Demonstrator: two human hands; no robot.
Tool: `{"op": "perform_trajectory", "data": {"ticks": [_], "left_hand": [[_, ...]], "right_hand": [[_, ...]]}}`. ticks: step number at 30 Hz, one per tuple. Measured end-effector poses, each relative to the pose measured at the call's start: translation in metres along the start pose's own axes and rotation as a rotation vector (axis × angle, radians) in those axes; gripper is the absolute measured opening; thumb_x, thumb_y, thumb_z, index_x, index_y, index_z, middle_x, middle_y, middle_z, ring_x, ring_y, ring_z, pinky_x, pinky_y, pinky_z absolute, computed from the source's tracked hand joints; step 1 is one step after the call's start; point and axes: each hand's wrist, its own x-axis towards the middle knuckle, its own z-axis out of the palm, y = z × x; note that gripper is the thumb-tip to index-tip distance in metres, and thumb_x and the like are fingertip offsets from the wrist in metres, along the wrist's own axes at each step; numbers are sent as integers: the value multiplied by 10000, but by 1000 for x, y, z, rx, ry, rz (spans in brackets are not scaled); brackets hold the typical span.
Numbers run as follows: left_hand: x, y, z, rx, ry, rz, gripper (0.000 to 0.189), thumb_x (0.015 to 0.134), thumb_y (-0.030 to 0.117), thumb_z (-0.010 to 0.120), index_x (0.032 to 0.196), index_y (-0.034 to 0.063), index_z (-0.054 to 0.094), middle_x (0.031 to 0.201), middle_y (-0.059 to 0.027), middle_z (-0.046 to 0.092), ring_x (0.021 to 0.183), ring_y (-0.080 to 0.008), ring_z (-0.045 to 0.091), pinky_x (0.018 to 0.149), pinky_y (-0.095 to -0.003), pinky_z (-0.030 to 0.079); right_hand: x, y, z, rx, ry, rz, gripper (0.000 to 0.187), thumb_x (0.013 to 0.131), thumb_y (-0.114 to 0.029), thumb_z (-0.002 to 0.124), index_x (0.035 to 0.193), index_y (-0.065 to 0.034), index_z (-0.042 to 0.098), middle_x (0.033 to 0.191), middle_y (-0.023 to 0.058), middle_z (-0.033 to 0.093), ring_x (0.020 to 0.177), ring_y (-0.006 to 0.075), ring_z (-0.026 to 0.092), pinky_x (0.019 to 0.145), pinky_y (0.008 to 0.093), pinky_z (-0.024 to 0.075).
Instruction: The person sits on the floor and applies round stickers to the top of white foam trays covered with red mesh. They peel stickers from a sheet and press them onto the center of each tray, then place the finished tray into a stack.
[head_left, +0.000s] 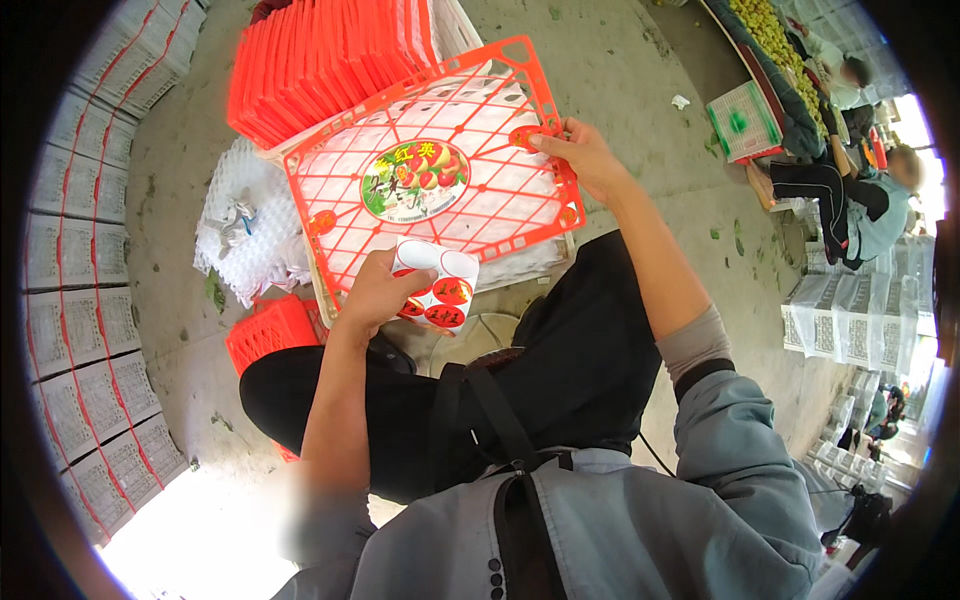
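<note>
A sheet of red oval stickers (452, 291) is pinched in my left hand (379, 294), its thumb on the front. Two spots on its upper part are bare white. My right hand (589, 161) is at the right rim of a red plastic lattice lid (480, 236), thumb on a red oval sticker (525, 139) and fingers at the edge. In the lid's middle sits a large oval label (415, 182) with a fruit picture and writing. Other red oval stickers show at its left (322, 223) and lower right (570, 215). White padding lies beneath the lid.
Red plastic lids (330, 67) stand packed upright behind. White foam netting (244, 217) lies at left, above a red crate (266, 330). Strapped white boxes (90, 251) line the left wall. At right, people work near a fruit-covered table (776, 45) and stacked wrapped boxes (847, 319).
</note>
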Motion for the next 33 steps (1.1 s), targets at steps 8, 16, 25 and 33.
{"op": "perform_trajectory", "data": {"ticks": [8, 16, 25, 33], "left_hand": [[-74, 26, -66, -73, -426, 509, 611, 816, 46, 806, 1398, -22, 633, 1368, -166, 685, 1246, -201, 636, 1097, -349, 464], [-82, 17, -76, -488, -589, 571, 543, 815, -46, 794, 1323, -144, 630, 1419, -250, 627, 1330, -296, 605, 1119, -368, 456], [-61, 32, -67, -401, -583, 505, 568, 818, -83, 731, 1372, -117, 609, 1291, -180, 713, 1113, -177, 689, 968, -312, 524], [-56, 28, -81, -424, -619, 520, 468, 869, -64, 735, 1331, -54, 664, 1451, -174, 629, 1306, -225, 617, 1069, -338, 478]], "right_hand": [[-28, -35, 3, 518, -195, -198, 579, 973, -172, 731, 1466, 24, 499, 1337, 124, 674, 1163, 199, 678, 1003, 371, 567], [30, -130, -100, 616, 303, -417, 421, 1045, -265, 625, 1400, -41, 600, 1276, 113, 695, 1122, 228, 689, 949, 383, 582], [135, -232, -66, -191, 400, -757, 208, 977, -174, 735, 1116, -22, 699, 900, 13, 685, 728, 89, 623, 595, 287, 523], [191, -273, 6, -289, 287, -520, 193, 903, -69, 707, 1064, 37, 715, 875, 96, 712, 691, 201, 681, 610, 379, 563]]}}
